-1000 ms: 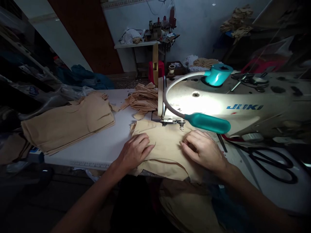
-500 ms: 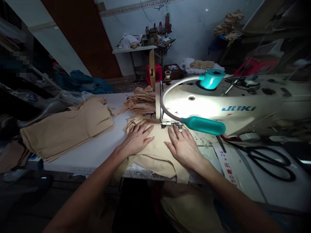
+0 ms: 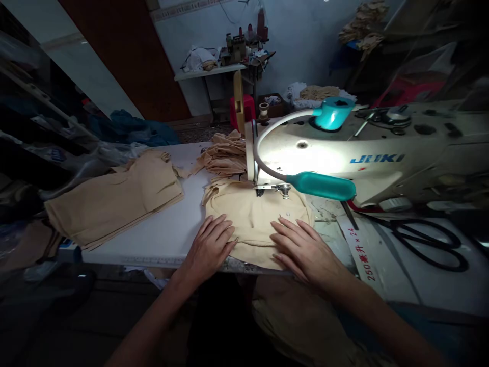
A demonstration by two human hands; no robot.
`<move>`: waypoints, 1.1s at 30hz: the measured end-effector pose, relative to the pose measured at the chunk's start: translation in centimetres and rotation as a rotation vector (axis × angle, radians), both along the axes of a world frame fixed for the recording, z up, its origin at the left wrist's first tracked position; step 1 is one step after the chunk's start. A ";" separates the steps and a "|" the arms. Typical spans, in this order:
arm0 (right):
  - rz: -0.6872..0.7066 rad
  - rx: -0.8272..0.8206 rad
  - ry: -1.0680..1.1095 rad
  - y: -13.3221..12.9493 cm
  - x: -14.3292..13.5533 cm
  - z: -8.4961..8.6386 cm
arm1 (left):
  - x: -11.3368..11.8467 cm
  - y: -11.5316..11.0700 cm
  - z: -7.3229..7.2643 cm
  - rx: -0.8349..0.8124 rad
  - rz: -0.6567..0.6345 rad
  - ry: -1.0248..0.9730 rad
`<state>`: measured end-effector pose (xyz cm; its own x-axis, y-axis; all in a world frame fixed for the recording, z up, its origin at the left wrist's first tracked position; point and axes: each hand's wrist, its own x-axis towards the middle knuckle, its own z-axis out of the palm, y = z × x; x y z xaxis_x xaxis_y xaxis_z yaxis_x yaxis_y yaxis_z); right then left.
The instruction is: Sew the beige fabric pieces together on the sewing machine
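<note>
A beige piece of knit fabric [image 3: 254, 219] lies under the presser foot [image 3: 260, 191] of a sewing machine [image 3: 305, 158], with a ribbed seam across its front part. On the left front part of this fabric rests my left hand [image 3: 210, 244], open, fingers stretched forward and thumb by the seam. My right hand [image 3: 305, 250] lies open on the right side, its fingers apart and pointing inward. Both hands touch the cloth from above, nearer the table's front edge than the needle area. The needle tip is too small to make out.
Folded beige pieces [image 3: 114, 199] are stacked on the left of the table [image 3: 153, 250]. Crumpled beige fabric [image 3: 225, 155] sits behind the machine head. A teal lamp [image 3: 324, 186] hangs over the machine's front. Black-handled scissors [image 3: 428, 244] lie at the right.
Both hands have slid back toward the table's front edge, away from the presser foot. The fabric's front part is drawn up, and its loose hanging strip no longer shows.
</note>
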<state>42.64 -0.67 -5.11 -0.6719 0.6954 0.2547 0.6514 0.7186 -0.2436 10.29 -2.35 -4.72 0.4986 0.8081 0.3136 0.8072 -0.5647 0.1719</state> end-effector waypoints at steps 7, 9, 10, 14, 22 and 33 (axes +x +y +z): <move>-0.082 0.033 0.037 0.0 1.7 -1.8 | -2.7 0.7 -0.1 0.037 0.006 -0.034; -0.089 0.035 0.027 0.1 1.4 -1.6 | -3.5 1.0 -0.3 0.070 0.025 -0.008; -0.093 0.030 0.022 0.0 1.3 -1.5 | -3.9 1.1 -0.3 0.093 0.038 0.003; -0.088 -0.026 0.014 -1.1 0.7 -0.6 | -5.5 1.3 -0.4 0.109 0.045 -0.053; -0.260 -0.234 0.454 -7.8 5.0 2.5 | -1.9 -1.4 1.9 0.077 -0.058 -0.161; -0.417 -0.622 0.092 -17.6 12.8 -8.0 | 15.7 -9.2 -4.1 -0.451 -0.551 -0.171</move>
